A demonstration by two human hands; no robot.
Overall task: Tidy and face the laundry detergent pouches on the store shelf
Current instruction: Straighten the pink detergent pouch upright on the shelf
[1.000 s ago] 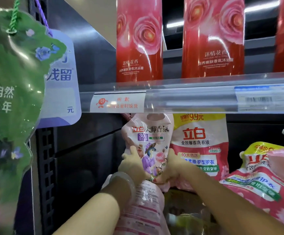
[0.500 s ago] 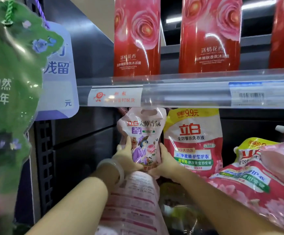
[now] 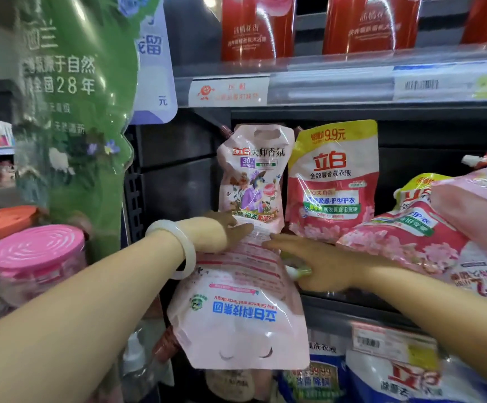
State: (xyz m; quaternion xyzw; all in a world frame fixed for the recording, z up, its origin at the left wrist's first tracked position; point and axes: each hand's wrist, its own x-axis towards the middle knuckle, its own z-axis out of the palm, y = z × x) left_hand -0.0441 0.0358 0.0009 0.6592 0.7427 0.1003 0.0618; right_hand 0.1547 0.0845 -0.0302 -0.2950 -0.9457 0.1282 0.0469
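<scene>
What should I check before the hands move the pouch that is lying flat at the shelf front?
1. Upright pink pouch stands with front facing out: ok.
2. Flat pouch faced: not ok, back side up, print inverted.
3. Left hand on flat pouch: ok.
4. Right hand firm grip: cannot tell.
5. Red pouch upright: ok.
6. Leaning pouch straight: not ok.

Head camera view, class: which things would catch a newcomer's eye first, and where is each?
Centre stage, a pale pink pouch lies upside down, its back outward, hanging over the shelf edge, with the left hand and right hand flat on its upper end. Behind it an upright floral pouch faces front beside a red and yellow pouch. A large green hanging sign fills the left.
</scene>
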